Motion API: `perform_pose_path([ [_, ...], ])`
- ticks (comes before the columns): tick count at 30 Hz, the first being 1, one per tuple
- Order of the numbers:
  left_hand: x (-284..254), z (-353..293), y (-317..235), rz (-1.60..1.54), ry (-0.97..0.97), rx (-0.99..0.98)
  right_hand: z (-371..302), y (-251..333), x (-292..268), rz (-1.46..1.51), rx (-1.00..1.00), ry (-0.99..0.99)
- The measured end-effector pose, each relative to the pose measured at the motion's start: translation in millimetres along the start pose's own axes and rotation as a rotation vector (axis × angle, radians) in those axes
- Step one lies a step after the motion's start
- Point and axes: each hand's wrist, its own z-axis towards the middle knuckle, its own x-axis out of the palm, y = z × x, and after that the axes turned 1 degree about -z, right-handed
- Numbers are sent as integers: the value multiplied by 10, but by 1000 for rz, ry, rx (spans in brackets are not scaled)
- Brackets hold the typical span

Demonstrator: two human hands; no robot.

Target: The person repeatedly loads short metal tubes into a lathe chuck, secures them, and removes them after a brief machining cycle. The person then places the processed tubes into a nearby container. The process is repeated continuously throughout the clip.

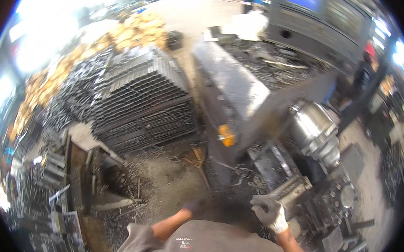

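Observation:
My right hand (269, 212), in a grey work glove with a white cuff, is beside the lathe carriage (291, 190). Its fingers are curled together; whatever they hold, if anything, is hidden. Just beyond the carriage is the shiny stepped metal chuck (313, 127) of the lathe. My left hand (197, 207) is low in front of my body, dark and smeared, over the dark floor, so its fingers cannot be made out. An orange block-shaped part (226, 135) is fixed to the end of the grey machine guard (258, 125).
A large stack of metal bars (142, 103) stands at the left, with yellowish round pieces (141, 28) piled behind it. A rusty metal bin (79, 169) is at the near left. Metal chips (272, 56) fill a tray behind the guard. Another person (366, 67) stands at the far right.

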Motion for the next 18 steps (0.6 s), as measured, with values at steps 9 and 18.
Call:
perform_pose_path([
  [9, 1361, -5384, 2817, -400, -431, -1855, 884, -1623, 2620, -692, -244, 904],
  [18, 2077, -4249, 1227, -871, -590, -1828, 1657, -2660, 4176, -998, -528, 1597],
])
